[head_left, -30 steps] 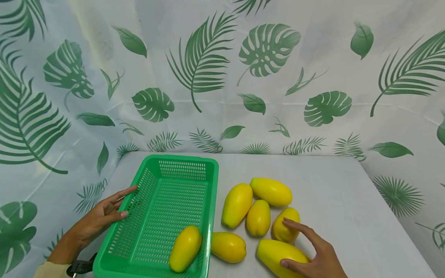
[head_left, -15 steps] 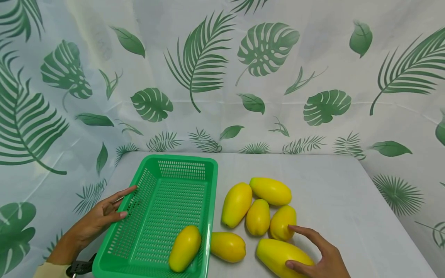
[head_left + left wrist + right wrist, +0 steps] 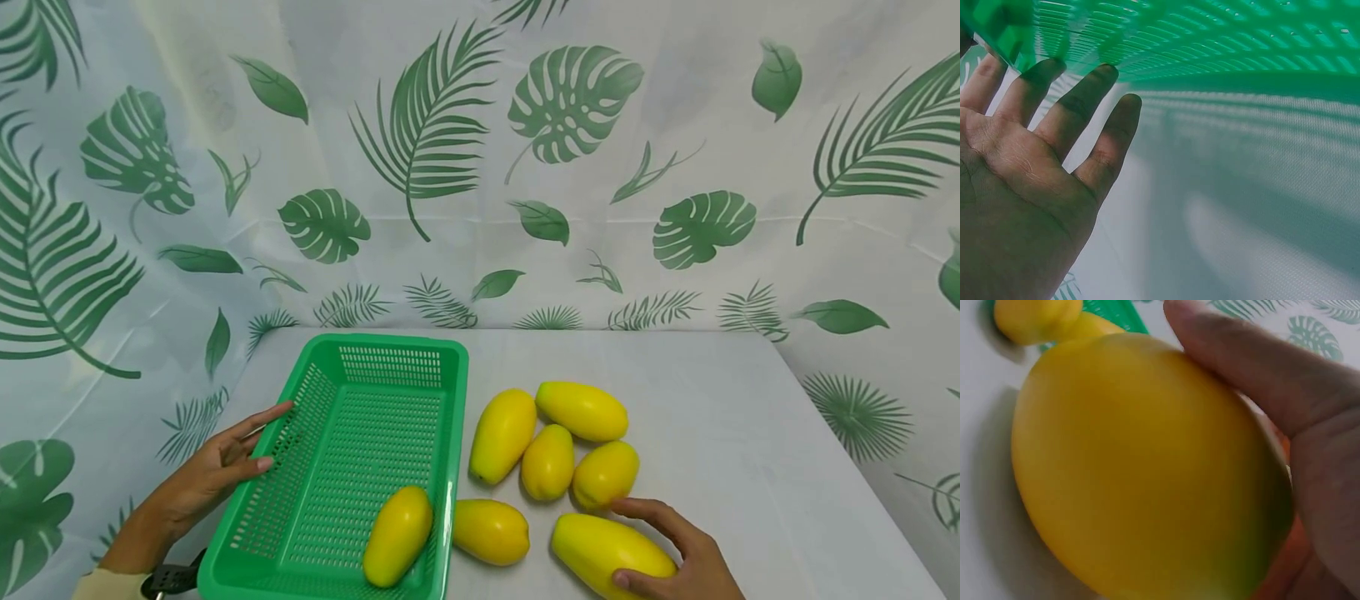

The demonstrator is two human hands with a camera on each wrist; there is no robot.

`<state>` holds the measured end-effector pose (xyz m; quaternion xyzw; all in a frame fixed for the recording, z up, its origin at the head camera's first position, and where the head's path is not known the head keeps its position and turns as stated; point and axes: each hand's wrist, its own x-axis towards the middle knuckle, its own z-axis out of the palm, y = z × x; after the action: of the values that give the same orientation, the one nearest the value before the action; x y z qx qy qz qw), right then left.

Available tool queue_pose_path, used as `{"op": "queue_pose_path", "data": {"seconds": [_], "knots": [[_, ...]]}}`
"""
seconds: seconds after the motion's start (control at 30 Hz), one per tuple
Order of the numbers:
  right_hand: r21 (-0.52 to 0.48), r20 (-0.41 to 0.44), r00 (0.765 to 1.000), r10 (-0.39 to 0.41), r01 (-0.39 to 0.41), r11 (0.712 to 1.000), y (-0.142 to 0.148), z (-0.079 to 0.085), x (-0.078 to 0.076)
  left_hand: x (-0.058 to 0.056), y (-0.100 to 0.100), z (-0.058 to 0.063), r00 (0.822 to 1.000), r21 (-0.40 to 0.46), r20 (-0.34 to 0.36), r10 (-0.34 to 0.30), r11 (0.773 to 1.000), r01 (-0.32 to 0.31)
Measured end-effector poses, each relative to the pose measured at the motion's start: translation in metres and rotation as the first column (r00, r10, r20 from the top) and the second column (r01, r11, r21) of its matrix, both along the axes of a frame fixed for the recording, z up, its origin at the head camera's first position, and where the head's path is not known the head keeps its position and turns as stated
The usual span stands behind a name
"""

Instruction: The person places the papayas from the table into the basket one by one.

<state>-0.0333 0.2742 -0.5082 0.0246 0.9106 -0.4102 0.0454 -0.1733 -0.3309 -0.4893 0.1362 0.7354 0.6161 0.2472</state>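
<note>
White table (image 3: 750, 417) | basket (image 3: 375, 442): 1 fruit (image 3: 398, 537) | left grip (image 3: 213, 473) unclenched | right grip (image 3: 696, 560) clasping another fruit (image 3: 606, 548)

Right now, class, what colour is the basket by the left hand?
The basket is green, showing best in the head view.

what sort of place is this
Probably a small screened-off tabletop set-up, though the room beyond is hidden: leaf-printed sheeting hangs behind and beside a white table, which bears a green basket and yellow fruits.
</note>
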Motion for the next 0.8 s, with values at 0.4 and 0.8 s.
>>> {"op": "queue_pose_path", "data": {"seconds": [0.4,0.8], "knots": [[-0.248,0.229,0.959,0.165,-0.106,0.963,0.002,-0.012,-0.009,0.0,0.0,-0.001,1.0,0.018,0.006,0.003,1.0,-0.003],[-0.261,0.19,0.962,0.194,-0.141,0.955,-0.008,-0.01,-0.01,-0.001,-0.001,-0.003,1.0,0.026,-0.004,-0.007,1.0,0.007]]}}
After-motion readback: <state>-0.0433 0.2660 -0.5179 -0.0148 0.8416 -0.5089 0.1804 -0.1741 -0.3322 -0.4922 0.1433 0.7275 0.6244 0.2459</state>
